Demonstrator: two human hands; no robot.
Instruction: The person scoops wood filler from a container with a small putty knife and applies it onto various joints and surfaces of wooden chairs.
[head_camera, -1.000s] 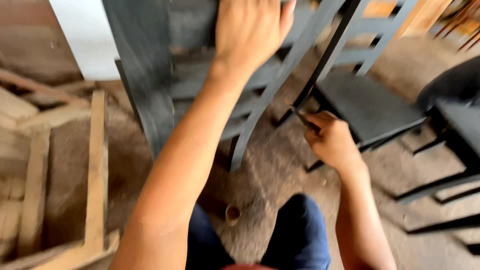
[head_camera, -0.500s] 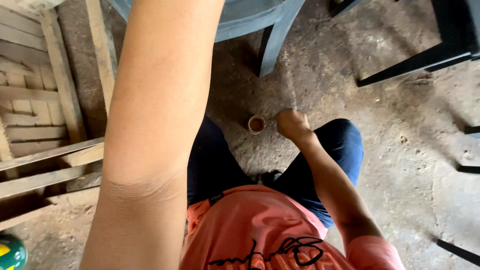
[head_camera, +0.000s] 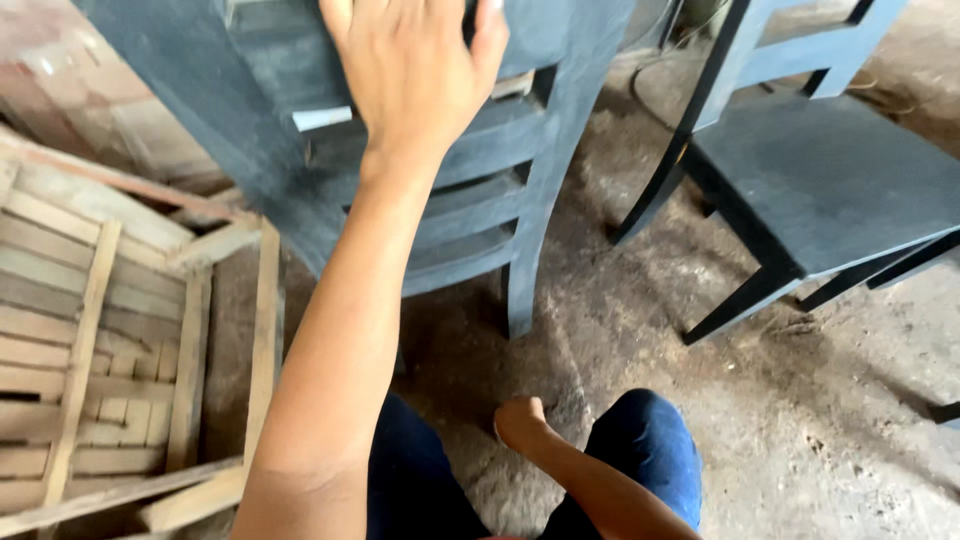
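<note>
— Left hand (head_camera: 415, 75)? 
— Fingers spread flat on the grey chair (head_camera: 500, 160) ahead, arm stretched forward. 
— Right hand (head_camera: 520, 422)? 
— Curled into a fist low between the knees; whether it holds anything, can't tell.

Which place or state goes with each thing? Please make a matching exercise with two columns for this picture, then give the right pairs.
Things:
1. left hand
2. right hand
3. dark chair seat
4. bare wooden frames

Places or states:
A. lying at the left edge, unpainted
B. low between the knees, fingers closed
C. spread flat on the grey slatted chair
D. at the upper right, standing on the dirt floor

Pairs: 1-C, 2-B, 3-D, 4-A
</note>
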